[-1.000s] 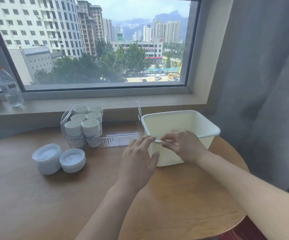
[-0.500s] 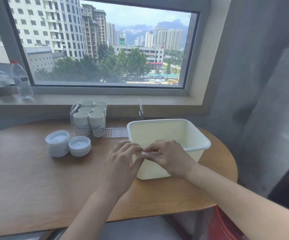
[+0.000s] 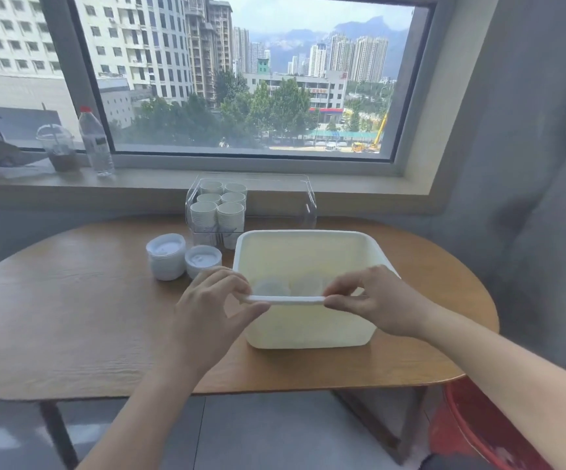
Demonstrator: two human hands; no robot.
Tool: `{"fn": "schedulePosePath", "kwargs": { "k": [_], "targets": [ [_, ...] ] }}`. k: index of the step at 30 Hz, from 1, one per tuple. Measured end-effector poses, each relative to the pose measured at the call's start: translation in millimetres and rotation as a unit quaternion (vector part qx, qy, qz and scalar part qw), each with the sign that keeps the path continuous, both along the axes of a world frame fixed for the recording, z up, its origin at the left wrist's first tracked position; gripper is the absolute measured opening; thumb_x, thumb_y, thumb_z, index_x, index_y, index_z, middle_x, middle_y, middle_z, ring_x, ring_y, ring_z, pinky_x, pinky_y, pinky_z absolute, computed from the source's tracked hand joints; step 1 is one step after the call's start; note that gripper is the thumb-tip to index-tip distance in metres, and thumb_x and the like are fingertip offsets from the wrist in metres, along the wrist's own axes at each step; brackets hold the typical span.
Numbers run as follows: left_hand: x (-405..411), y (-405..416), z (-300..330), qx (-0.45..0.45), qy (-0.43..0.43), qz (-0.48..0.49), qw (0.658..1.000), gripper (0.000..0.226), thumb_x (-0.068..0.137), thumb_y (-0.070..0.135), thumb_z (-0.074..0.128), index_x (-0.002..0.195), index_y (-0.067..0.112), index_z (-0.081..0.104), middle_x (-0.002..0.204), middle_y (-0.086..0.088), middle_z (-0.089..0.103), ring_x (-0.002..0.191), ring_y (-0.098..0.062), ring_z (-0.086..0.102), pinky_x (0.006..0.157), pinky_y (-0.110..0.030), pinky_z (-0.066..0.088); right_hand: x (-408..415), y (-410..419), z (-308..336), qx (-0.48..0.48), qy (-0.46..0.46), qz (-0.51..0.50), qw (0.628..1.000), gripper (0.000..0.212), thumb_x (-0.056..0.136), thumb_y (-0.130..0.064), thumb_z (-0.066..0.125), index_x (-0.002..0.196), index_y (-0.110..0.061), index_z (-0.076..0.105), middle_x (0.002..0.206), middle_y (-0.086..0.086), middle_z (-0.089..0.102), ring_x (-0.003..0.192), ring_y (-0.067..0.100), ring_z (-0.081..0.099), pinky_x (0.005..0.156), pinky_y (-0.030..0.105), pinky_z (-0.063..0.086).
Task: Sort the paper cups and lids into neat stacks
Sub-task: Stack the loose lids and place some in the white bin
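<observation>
Both hands pinch the near rim of a white plastic tub (image 3: 308, 252) on the wooden bench (image 3: 71, 317): left hand (image 3: 206, 310) at its left corner, right hand (image 3: 376, 300) further right. Paper cups (image 3: 218, 212) stand stacked in a clear holder (image 3: 308, 205) at the far side; two lid stacks (image 3: 183, 259) sit left of the tub. Light and thin-walled, cups likely crush easily and are best lifted by the stack's sides.

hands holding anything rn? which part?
Both the left hand and the right hand pinch the white tub by its near rim.
</observation>
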State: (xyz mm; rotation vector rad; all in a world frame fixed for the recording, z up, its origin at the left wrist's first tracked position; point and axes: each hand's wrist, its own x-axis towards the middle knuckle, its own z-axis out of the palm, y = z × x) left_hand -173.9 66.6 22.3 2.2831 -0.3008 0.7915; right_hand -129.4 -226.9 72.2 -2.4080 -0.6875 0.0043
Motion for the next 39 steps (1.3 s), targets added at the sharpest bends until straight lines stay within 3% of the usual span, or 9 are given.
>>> {"fn": "schedulePosePath", "kwargs": {
  "k": [4,10,13,18,21,29,34,37,39],
  "targets": [
    [-9,17,8,0.015,0.006,0.000,1.000,0.043,0.076,0.069,0.073,0.080,0.026,0.070,0.091,0.021,0.068,0.104,-0.007,0.060,0.089,-0.036,0.052,1,8,9,-0.023,0.048,0.028,0.998,0.011,0.096,-0.041,0.071,0.098,-0.035,0.080,0.094,-0.023,0.075,0.094,-0.005,0.065,0.079,0.006,0.045],
    [-4,26,18,0.009,0.013,0.003,1.000,0.041,0.082,0.067,0.068,0.072,0.026,0.067,0.083,0.018,0.068,0.098,-0.007,0.062,0.087,-0.036,0.052,29,13,28,-0.040,0.021,0.031,0.998,0.011,0.095,-0.039,0.073,0.104,-0.034,0.078,0.094,-0.023,0.075,0.094,-0.005,0.065,0.078,0.006,0.046],
    [8,24,29,0.007,0.024,0.004,1.000,0.039,0.089,0.061,0.064,0.080,0.024,0.071,0.086,0.014,0.069,0.094,-0.013,0.063,0.086,-0.041,0.051,45,16,33,-0.065,0.014,0.028,0.997,0.011,0.094,-0.039,0.075,0.105,-0.036,0.077,0.094,-0.021,0.074,0.094,-0.005,0.065,0.079,0.009,0.050],
    [36,17,45,-0.014,0.029,-0.024,0.999,0.012,0.092,0.037,0.078,0.093,0.027,0.074,0.093,0.022,0.066,0.093,0.002,0.059,0.074,-0.027,0.044,68,27,44,-0.118,0.020,0.036,0.992,0.014,0.094,-0.039,0.075,0.108,-0.037,0.075,0.094,-0.022,0.072,0.094,-0.006,0.065,0.078,0.007,0.049],
    [54,11,45,-0.015,0.032,-0.049,0.998,0.011,0.092,0.034,0.078,0.098,0.026,0.074,0.095,0.021,0.067,0.098,0.007,0.058,0.080,-0.027,0.050,78,32,55,-0.158,0.020,0.038,0.986,0.018,0.094,-0.042,0.075,0.111,-0.038,0.074,0.096,-0.023,0.072,0.095,-0.006,0.064,0.079,0.007,0.049],
    [78,7,32,0.009,0.076,-0.089,0.993,0.018,0.091,0.033,0.079,0.106,0.028,0.070,0.104,0.019,0.068,0.097,0.000,0.061,0.085,-0.038,0.056,88,41,67,-0.225,0.039,0.022,0.973,0.019,0.095,-0.040,0.074,0.114,-0.036,0.074,0.098,-0.022,0.071,0.096,-0.003,0.065,0.080,0.010,0.047],
    [80,12,31,0.033,0.122,-0.099,0.987,0.029,0.088,0.028,0.082,0.114,0.028,0.069,0.111,0.018,0.066,0.099,-0.003,0.060,0.091,-0.039,0.054,86,60,45,-0.304,0.065,0.022,0.950,0.022,0.101,-0.036,0.065,0.123,-0.036,0.069,0.108,-0.019,0.071,0.098,0.006,0.063,0.091,0.028,0.050],
    [80,15,33,0.041,0.127,-0.109,0.985,0.031,0.087,0.026,0.084,0.114,0.027,0.070,0.109,0.018,0.065,0.099,-0.005,0.059,0.090,-0.039,0.053,88,68,22,-0.382,0.072,0.027,0.921,0.030,0.107,-0.029,0.053,0.135,-0.034,0.061,0.117,-0.011,0.070,0.100,0.013,0.052,0.090,0.032,0.045],
    [78,20,32,0.045,0.130,-0.108,0.985,0.031,0.087,0.027,0.084,0.115,0.026,0.070,0.109,0.018,0.064,0.099,-0.005,0.059,0.089,-0.038,0.052,88,73,12,-0.411,0.084,0.017,0.907,0.032,0.108,-0.028,0.049,0.138,-0.033,0.060,0.120,-0.006,0.070,0.108,0.019,0.056,0.091,0.034,0.047]
  ]
}}
